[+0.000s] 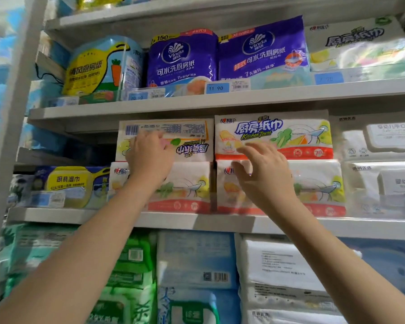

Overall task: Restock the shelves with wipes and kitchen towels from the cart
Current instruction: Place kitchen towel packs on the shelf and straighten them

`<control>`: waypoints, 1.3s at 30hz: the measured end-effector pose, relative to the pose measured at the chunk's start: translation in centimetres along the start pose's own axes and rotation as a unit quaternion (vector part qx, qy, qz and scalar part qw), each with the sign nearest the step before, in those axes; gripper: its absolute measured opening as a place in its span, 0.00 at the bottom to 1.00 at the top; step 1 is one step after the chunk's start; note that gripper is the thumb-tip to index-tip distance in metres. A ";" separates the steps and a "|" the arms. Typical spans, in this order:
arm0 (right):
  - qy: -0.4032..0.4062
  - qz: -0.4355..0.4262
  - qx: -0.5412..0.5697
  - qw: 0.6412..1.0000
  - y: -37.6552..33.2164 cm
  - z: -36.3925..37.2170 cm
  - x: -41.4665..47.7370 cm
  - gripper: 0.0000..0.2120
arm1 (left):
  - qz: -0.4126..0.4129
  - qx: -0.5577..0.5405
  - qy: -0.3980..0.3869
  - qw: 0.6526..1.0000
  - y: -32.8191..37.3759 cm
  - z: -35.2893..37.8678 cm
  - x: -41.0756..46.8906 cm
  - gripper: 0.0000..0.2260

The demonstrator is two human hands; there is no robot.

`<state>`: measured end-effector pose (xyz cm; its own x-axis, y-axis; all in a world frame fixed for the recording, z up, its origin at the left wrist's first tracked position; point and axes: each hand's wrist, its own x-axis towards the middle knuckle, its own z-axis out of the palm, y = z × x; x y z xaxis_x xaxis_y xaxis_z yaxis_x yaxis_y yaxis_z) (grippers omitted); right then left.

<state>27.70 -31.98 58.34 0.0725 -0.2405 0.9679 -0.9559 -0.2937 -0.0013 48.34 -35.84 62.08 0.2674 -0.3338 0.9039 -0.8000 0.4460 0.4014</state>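
Four white kitchen towel packs stand in two stacks on the middle shelf (197, 220). The top left pack (187, 136) is upside down, its barcode at the top. My left hand (147, 157) presses flat against its front, fingers up. The top right pack (290, 136) sits upright with blue lettering. My right hand (264, 171) is spread in front of the right stack, over the seam between the top right pack and the lower right pack (318, 185); whether it touches them I cannot tell. The lower left pack (185, 185) sits under my left wrist.
Purple Vinda towel packs (222, 52) and a yellow-blue roll pack (103, 66) fill the shelf above. White wipes packs (381, 141) stand to the right, yellow-blue wipes (68, 185) to the left. Green, blue and white packs (197, 272) fill the shelf below. A grey upright (12, 113) bounds the left.
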 end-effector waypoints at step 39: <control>0.034 0.127 -0.112 0.985 -10.3 6.5 6.0 0.20 | 0.057 -0.259 -0.127 0.956 -12.5 -1.2 10.1 0.28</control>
<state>39.87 -36.42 62.55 -0.1896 -0.2154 0.9579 -0.9800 -0.0185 -0.1982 61.69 -43.75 66.43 0.0027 -0.4201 0.9075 -0.4255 0.8208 0.3812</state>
